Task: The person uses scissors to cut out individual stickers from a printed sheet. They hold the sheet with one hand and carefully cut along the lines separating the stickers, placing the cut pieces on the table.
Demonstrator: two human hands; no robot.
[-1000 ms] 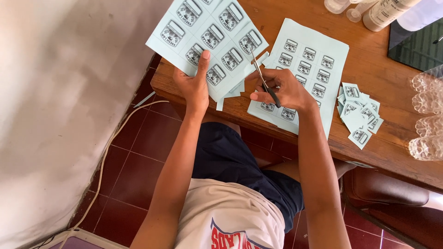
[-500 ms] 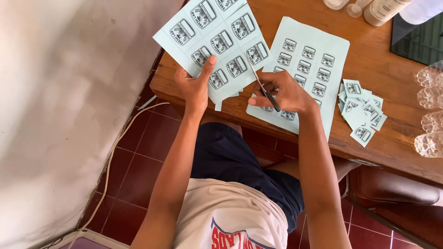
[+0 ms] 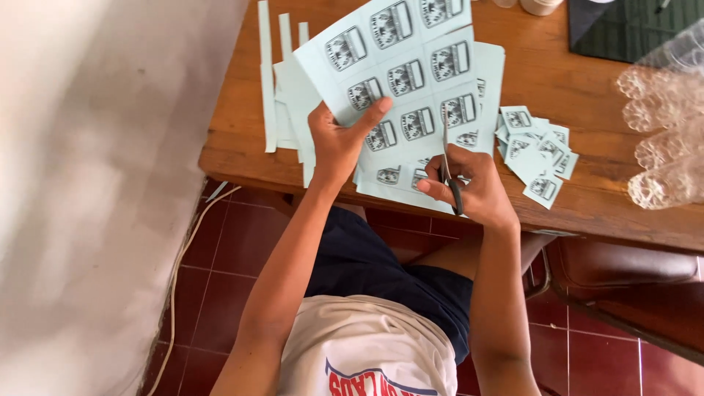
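Pale green paper strips (image 3: 282,88) lie on the wooden surface (image 3: 587,88), out to the left of the left hand (image 3: 339,143). That hand's grip is clenched on a pale green sheet of printed labels (image 3: 400,66), thumb on the printed face and fingers behind, holding it tilted up off the surface. The sheet fans up and to the right from this grip, its dark label prints set in rows. Just right of the left grip, the scissors (image 3: 449,158) cut into the sheet's lower edge, blades pointing up between two columns of labels. The right hand (image 3: 473,187) has its grip closed through the scissor handles, grasping them, directly below the sheet. Under both grips more pale green sheets rest flat on the surface. Right of the right grip sits a loose heap of cut labels (image 3: 535,150), near but apart from the hand. Farther right, clear plastic cups (image 3: 664,125) lie stacked on their side at the edge of view.
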